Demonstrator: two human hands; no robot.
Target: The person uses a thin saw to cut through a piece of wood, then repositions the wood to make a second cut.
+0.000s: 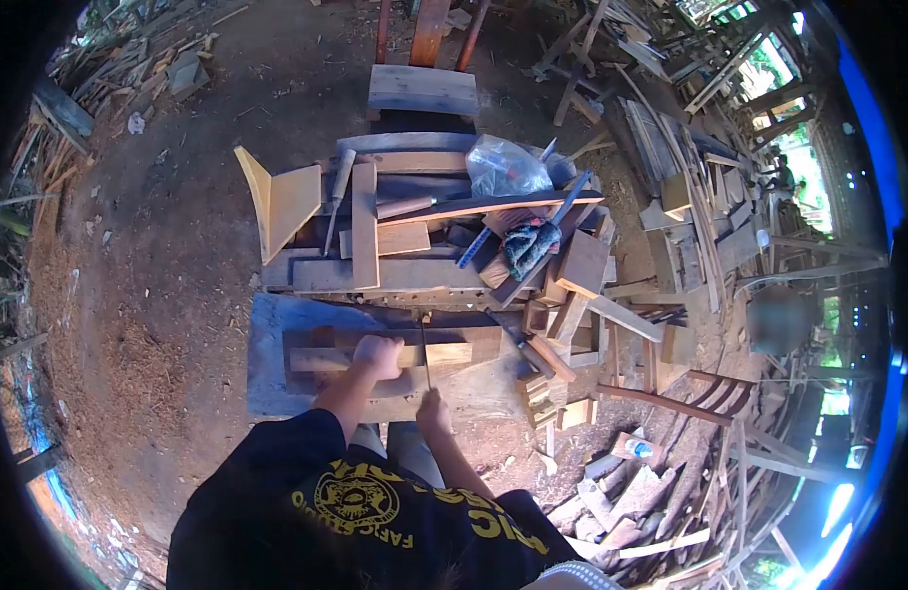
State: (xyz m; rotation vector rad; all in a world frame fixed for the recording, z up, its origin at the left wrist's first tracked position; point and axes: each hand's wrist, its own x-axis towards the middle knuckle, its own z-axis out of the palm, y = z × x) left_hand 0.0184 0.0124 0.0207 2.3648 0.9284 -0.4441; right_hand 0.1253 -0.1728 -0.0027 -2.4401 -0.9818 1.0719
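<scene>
A pale wooden strip [448,354] lies crosswise on the workbench [269,379]. My left hand [378,356] is closed over the strip and presses on it left of the saw. My right hand [434,411] is wrapped round the near end of a saw, and its handle is hidden in the fist. Seen nearly edge-on, the thin saw blade [425,356] points away from me and crosses the strip just right of my left hand. Whether the blade has cut into the wood is too small to tell.
Behind the strip, a chisel [338,197], a clear plastic bag [508,167], a cloth [531,246] and wooden offcuts crowd the bench. A hand plane [547,356] seems to lie to the right. Scrap wood [621,506] heaps on the ground at right.
</scene>
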